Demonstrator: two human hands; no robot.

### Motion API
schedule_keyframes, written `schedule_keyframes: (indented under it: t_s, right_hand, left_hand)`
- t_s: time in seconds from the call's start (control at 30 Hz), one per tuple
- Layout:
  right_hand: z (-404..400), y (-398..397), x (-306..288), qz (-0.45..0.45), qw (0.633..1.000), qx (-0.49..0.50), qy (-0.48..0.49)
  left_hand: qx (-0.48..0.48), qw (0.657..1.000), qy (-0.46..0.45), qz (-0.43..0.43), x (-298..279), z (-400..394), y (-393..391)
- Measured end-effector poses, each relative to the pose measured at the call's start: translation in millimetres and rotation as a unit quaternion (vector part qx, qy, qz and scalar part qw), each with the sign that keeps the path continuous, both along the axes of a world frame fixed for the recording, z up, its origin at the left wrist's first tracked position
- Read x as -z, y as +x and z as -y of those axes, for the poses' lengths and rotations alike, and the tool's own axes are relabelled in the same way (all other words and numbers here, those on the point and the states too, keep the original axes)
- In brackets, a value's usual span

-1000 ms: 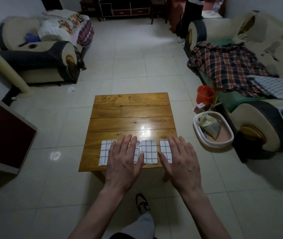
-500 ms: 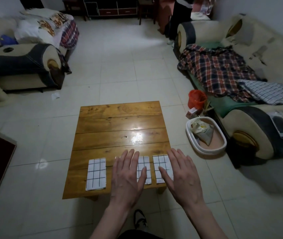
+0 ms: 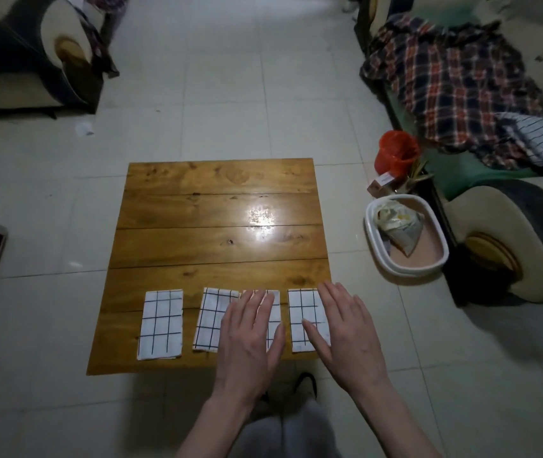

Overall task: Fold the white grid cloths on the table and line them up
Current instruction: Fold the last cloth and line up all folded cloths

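Four folded white grid cloths lie in a row along the near edge of the tabletop [image 3: 217,206]. The far-left cloth [image 3: 161,324] sits apart from the others. The second cloth [image 3: 212,317] and the third cloth [image 3: 273,312] touch or slightly overlap, and the right cloth [image 3: 306,319] lies just beside them, close to the tabletop's right edge.

Your left hand [image 3: 250,332] lies flat, fingers straight and together, over the third cloth and the near corner of the second; it has hold of nothing. Your right hand [image 3: 346,328] is likewise flat with straight fingers over the right side of the right cloth, the thumb across its middle. Neither grip is closed on fabric; whether the palms actually press down or hover just above, you cannot tell from this view.

Judging by the look, these are thin, light, soft pieces that hold their fold only loosely. They will likely slide easily on the glossy wood, so nudge each one with a flat palm rather than lifting it. If you must pick one up, pinch it at the folded edge with both layers together, or it may fall open. The row looks nearly done; the gaps are uneven.
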State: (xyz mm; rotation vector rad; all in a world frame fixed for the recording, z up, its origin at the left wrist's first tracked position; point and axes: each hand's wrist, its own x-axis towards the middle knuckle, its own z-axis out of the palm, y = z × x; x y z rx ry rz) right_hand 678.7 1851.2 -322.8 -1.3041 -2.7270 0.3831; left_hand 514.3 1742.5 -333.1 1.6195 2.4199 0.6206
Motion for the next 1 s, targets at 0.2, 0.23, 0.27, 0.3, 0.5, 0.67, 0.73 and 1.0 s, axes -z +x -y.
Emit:
schedule_keyframes:
  t_s: [0.2, 0.23, 0.27, 0.3, 0.5, 0.67, 0.73, 1.0]
  right_hand:
    - [-36.7, 15.3, 72.1, 0.009, 0.999, -0.009, -0.039]
    - [-41.0, 20.0, 87.0, 0.009, 0.999, -0.007, -0.047]
    - [-44.7, 24.5, 102.6, 0.01, 0.998, -0.007, -0.057]
    - [-48.5, 28.0, 118.3, 0.013, 0.998, -0.008, -0.067]
    - [-56.3, 50.4, 202.2, 0.05, 0.992, -0.023, -0.117]
    - [-54.7, 62.5, 255.1, 0.059, 0.99, -0.039, -0.12]
    - [-53.5, 64.5, 270.4, 0.065, 0.99, -0.052, -0.111]
    - [-53.6, 60.7, 308.1, 0.091, 0.987, -0.102, -0.082]
  left_hand:
    - [-0.047, 0.997, -0.017, 0.06, 73.3, -25.2, 22.0]
    - [-0.055, 0.995, -0.017, 0.077, 88.3, -27.0, 25.2]
    - [-0.063, 0.994, -0.016, 0.092, 103.5, -28.7, 28.2]
    - [-0.069, 0.992, -0.016, 0.106, 120.1, -31.1, 30.6]
    - [-0.06, 0.982, -0.051, 0.171, 207.5, -39.6, 43.3]
    - [-0.02, 0.986, -0.058, 0.158, 255.8, -54.5, 49.0]
    - [0.0, 0.989, -0.055, 0.137, 269.1, -61.4, 52.4]
    - [0.042, 0.995, -0.076, 0.047, 301.3, -62.4, 60.8]
